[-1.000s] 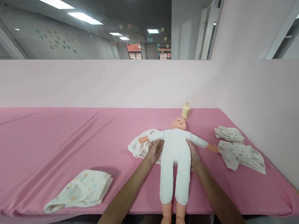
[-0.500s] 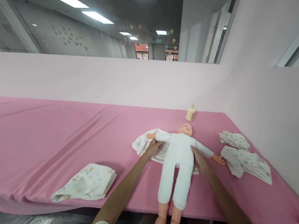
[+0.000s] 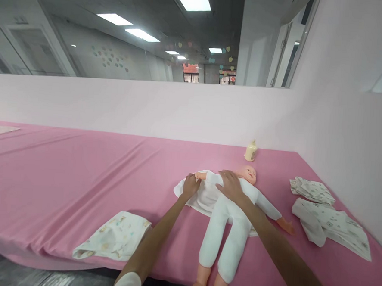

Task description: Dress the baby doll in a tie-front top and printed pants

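A baby doll [image 3: 230,212] with a white cloth body lies face up, its feet hanging past the near edge. Under its upper body a white cloth [image 3: 203,198] is spread, showing mostly to the left. My left hand [image 3: 191,186] is closed around the doll's small hand [image 3: 200,175] at the end of its left-pointing arm. Across the doll's upper chest and shoulder rests my right hand [image 3: 232,186], flat with its fingers extended. The doll's other arm reaches out to the right.
Pink sheeting [image 3: 79,175] covers the table. A folded patterned cloth [image 3: 115,237] lies at the front left. Two more patterned cloths, one folded [image 3: 313,190] and one looser [image 3: 335,223], lie at right. A cream pump bottle [image 3: 251,151] stands near the wall.
My right hand has moved from the doll's side up onto its chest. The left hand has gone from the cloth under the arm to the doll's hand. The doll's body is turned slightly.
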A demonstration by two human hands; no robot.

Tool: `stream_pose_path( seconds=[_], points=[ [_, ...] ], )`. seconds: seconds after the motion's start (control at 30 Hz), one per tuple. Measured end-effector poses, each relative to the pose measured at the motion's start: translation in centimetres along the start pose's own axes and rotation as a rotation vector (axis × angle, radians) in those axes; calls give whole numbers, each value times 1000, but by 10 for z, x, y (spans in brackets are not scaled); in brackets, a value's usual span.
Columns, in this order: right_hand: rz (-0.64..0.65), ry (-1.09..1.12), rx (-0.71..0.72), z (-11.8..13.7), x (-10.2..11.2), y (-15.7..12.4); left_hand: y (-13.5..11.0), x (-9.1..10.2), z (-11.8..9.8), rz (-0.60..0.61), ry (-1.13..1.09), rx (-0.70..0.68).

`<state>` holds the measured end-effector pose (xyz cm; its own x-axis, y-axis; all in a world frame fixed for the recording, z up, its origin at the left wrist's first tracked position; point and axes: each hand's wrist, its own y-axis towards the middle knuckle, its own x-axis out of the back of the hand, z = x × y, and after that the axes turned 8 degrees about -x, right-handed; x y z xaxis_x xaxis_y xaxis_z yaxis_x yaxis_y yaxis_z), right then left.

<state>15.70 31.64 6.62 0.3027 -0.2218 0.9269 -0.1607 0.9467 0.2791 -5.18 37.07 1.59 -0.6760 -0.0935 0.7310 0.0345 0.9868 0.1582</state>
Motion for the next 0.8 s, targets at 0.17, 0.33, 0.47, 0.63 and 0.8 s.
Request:
stream_pose_path(
  seconds=[0.17,0.33,0.47,0.63,0.8],
  points=[
    [182,-74,25,20,-24,36,22,4,10,5,119,-43],
    [195,-102,3,15,-32,38,39,10,14,106,49,-1],
    [185,-98,-35,12,-30,38,47,20,9,163,-115,43],
    [188,-81,-98,11,-31,41,40,46,-2,129,-341,40],
    [217,-56,-163,17,-35,45,11,65,-32,63,-417,-46]
  ],
)
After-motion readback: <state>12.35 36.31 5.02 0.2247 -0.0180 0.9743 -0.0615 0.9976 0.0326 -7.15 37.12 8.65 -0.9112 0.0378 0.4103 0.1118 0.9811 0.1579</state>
